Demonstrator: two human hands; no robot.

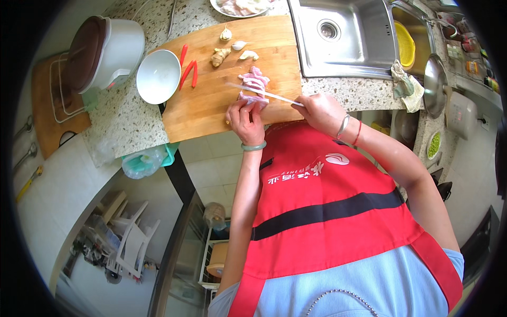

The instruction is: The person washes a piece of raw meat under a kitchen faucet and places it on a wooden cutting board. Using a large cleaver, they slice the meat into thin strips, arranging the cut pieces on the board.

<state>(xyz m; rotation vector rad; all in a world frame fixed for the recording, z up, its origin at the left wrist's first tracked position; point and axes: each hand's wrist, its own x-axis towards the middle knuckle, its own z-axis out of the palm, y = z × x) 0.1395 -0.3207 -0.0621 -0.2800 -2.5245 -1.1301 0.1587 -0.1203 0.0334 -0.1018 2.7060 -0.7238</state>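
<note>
Meat (253,81), pink and raw, lies on the tan wooden board (203,108), held down by the curled left hand (246,121); right hand (323,113), grip closed round the slim silvery knife (277,96): best tuck fingertips clear.

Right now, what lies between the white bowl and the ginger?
The head view shows red chilies on the wooden board between the bowl and ginger.

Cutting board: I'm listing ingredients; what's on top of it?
On the cutting board are red chillies, ginger, garlic and pink meat. The left hand and knife cover parts of the meat. The white bowl overlaps the board's left edge; what lies beneath cannot be seen.
</note>
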